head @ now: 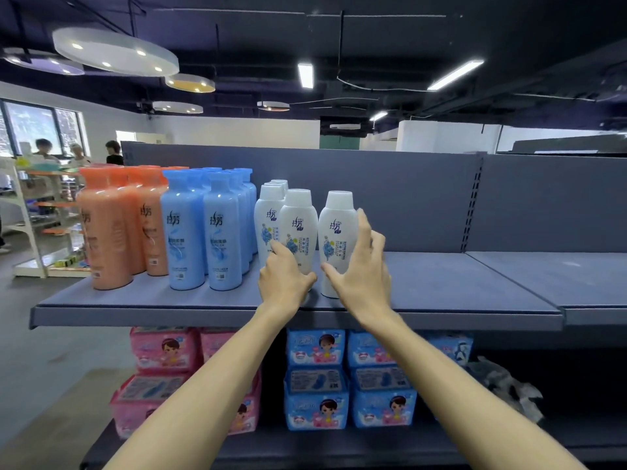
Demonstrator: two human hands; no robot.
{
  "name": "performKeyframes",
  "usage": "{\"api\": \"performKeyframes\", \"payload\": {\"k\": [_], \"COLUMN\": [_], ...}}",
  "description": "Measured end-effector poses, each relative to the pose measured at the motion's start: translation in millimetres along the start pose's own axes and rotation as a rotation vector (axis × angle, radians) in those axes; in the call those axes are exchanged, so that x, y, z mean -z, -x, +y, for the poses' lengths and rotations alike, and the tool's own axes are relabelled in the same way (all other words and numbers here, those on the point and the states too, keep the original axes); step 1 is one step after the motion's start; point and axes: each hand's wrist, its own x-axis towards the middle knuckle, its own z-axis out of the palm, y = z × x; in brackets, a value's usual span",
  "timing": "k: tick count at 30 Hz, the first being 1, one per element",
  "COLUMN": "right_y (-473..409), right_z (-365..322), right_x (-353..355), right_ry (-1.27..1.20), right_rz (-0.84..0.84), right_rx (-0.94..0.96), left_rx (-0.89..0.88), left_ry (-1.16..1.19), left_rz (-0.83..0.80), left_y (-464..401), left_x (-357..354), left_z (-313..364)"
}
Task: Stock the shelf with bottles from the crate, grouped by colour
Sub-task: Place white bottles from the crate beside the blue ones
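At the front of the grey shelf (441, 293), the left hand (283, 278) curled round the lower body of a white bottle (298, 228), fingers wrapped on its left flank, while the right hand (361, 266) stood spread, thumb at the base and fingers along the right side of the outermost white bottle (337, 232), more steadying than gripping. Both bottles stood upright close to the shelf's front lip, with a narrow gap between them. A nudge too high on these tall, narrow-footed bottles could have tipped one forward off the lip, or back into the white ones (271, 201) ranked behind. Just left of the grip stood the blue bottles (200, 228), then the orange bottles (108, 225) further out, so the colour groups looked kept. Right of the grip the shelf ran bare. Below hung pink packs (163, 354) and blue packs (315, 374). Beyond, round ceiling lamps (115, 52) lit a dark-ceilinged shop. No crate was in view.
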Motion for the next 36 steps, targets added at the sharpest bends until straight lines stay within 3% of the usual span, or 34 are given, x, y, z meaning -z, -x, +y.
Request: {"api": "performKeyframes", "payload": {"k": [5,14,23,36], "right_y": [4,-4,-21,-54], "right_z": [-18,-23,-11,39], "right_x": [-16,-21,-17,-12], "right_ry": [0.064,0.107,0.139,0.030], "right_rz": [-0.056,-0.034,-0.009,-0.050], "right_rx": [-0.083,-0.195,-0.205,-0.167], "left_rx": [-0.013,-0.058,-0.103,0.004], "left_ry": [-0.076,-0.016,0.048,0.066], "left_rz": [-0.009,-0.054,-0.087,-0.107], "left_y": [-2,-9,-15,-58], "left_x": [3,8,-7,-72], "left_z": [-4,-20,-14,23]}}
